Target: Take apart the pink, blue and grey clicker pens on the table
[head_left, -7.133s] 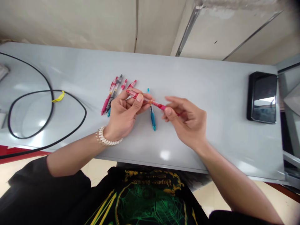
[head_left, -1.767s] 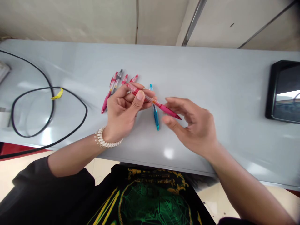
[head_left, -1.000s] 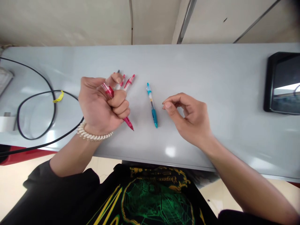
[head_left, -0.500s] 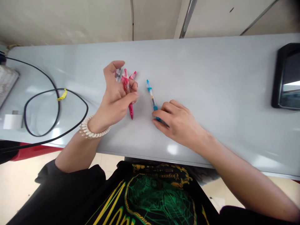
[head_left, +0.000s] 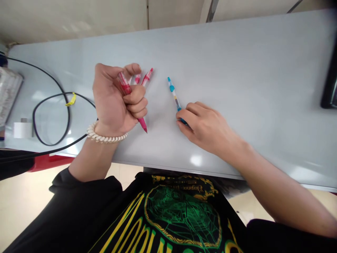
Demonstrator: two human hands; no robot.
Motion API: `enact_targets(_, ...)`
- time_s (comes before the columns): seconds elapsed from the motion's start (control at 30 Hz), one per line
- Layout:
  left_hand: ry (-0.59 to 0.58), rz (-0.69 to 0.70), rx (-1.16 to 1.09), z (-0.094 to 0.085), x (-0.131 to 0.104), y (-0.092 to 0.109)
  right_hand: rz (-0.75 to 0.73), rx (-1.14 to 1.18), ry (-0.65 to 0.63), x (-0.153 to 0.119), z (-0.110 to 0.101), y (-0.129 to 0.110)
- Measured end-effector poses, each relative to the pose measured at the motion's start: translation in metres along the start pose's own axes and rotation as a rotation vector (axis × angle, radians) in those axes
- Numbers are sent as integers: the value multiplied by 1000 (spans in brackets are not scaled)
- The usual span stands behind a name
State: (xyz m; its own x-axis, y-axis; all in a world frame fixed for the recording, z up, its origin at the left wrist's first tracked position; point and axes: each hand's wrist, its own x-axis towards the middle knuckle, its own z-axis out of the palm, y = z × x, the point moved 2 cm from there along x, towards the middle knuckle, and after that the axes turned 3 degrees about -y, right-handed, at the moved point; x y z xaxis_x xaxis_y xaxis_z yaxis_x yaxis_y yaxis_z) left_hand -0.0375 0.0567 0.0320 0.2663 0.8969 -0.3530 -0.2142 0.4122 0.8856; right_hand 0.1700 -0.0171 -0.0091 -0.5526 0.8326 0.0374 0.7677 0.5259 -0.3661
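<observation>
My left hand (head_left: 112,105) is turned palm up, its fingers curled round a pink pen (head_left: 124,83). The pen's dark tip points down towards me, and its middle is hidden by the fingers. Just beyond that hand lie another pink pen (head_left: 147,76) and one more pink-ended pen (head_left: 137,79), partly covered by my fingers. To the right, my right hand (head_left: 206,128) pinches the lower end of a blue pen (head_left: 174,94) between thumb and fingers. This blue pen slants across the table, its clicker end pointing away from me.
A looped black cable (head_left: 68,119) with a yellow tag (head_left: 71,100) lies on the grey table (head_left: 250,77) at left, near a white adapter (head_left: 23,129). A black-framed device (head_left: 330,80) is at the right edge. A wall (head_left: 79,19) stands behind.
My left hand has rolled palm up and shifted left, its fingers closing more tightly round the pink pen. My right hand keeps its pinch on the blue pen. The view has shifted slightly.
</observation>
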Motion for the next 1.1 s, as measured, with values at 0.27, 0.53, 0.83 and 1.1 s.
enact_targets(0.27,-100,627,1085,-20,7,-29,97,-11,32,-1,-4,4)
enact_targets(0.53,121,860,1413,-30,12,-35,153,199,231,-6,-2,9)
enact_targets(0.83,-110,324,248,3,-4,-31,163,827,407,-6,-13,4)
enact_targets(1.1,-70,294,14,15,-11,-44,265,1124,268,-4,-7,-1)
